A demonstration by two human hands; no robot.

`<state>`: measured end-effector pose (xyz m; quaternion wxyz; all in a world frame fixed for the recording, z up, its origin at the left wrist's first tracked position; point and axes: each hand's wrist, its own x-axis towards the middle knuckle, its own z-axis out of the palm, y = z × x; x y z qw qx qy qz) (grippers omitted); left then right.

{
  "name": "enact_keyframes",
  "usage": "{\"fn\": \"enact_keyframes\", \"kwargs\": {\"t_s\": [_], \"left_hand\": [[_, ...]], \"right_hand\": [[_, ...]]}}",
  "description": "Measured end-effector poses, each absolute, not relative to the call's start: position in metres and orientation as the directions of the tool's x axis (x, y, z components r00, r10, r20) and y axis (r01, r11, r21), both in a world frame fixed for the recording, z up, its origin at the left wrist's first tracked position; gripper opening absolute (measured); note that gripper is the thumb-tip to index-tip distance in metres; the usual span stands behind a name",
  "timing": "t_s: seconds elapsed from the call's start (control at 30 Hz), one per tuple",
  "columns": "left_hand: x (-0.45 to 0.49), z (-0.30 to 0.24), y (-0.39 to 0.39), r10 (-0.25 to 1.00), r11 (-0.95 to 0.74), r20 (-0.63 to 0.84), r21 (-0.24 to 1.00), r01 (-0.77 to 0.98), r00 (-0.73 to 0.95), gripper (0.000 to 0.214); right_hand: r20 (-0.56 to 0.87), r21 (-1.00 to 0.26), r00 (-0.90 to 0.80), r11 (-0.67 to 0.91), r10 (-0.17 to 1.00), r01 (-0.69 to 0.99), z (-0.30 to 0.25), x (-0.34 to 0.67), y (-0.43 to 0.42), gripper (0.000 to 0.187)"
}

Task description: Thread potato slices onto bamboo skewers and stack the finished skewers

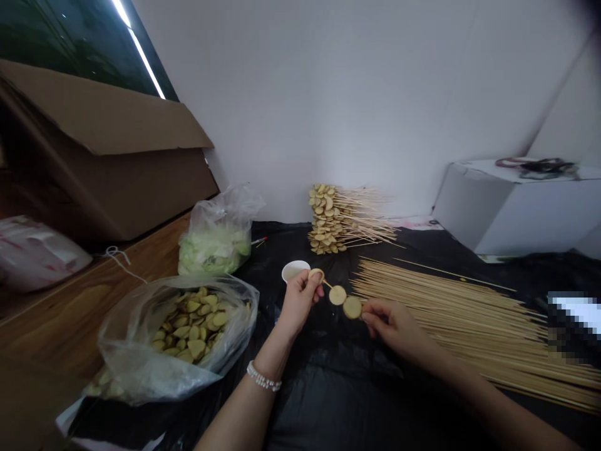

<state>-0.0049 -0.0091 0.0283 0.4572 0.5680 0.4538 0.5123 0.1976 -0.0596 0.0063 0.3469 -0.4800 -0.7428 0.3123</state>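
Between my hands a thin wooden skewer carries two round potato slices, side by side. My left hand pinches another potato slice at the skewer's far end. The fingers of my right hand are closed on the skewer just beside the nearer slice; most of the stick there is hidden. Left of my hands, an open clear plastic bag holds many loose potato slices. Bare wooden skewers lie in a wide spread to the right.
Filled skewers are stacked against the wall. A white bowl sits behind my left hand. A bag of pale green slices, a cardboard box and a pen are at left. A white box stands at right on black sheeting.
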Motion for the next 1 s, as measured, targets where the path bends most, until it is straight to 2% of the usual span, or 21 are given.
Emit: {"fn": "enact_keyframes", "kwargs": {"t_s": [0.17, 0.5, 0.7, 0.87, 1.0], "left_hand": [[0.002, 0.029, -0.014, 0.987, -0.106, 0.100, 0.993, 0.041, 0.129, 0.035], [0.003, 0.033, -0.014, 0.978, -0.197, 0.190, 0.977, 0.077, 0.089, 0.046], [0.007, 0.033, -0.016, 0.985, -0.126, 0.125, 0.992, 0.004, 0.121, 0.040], [0.005, 0.032, -0.016, 0.983, -0.165, 0.168, 0.985, -0.048, 0.071, 0.036], [0.008, 0.030, -0.016, 0.979, -0.197, 0.201, 0.974, -0.115, 0.028, 0.036]], "right_hand": [[0.381, -0.674, -0.278, 0.471, 0.882, 0.569, 0.008, 0.196, -0.061, 0.023], [0.331, -0.731, -0.247, 0.413, 0.911, 0.544, 0.019, 0.197, -0.063, 0.026], [0.356, -0.729, -0.233, 0.424, 0.905, 0.537, 0.017, 0.197, -0.062, 0.024], [0.273, -0.790, -0.282, 0.382, 0.920, 0.481, 0.018, 0.201, -0.057, 0.027], [0.404, -0.753, -0.140, 0.416, 0.904, 0.510, 0.015, 0.209, -0.050, 0.024]]}}
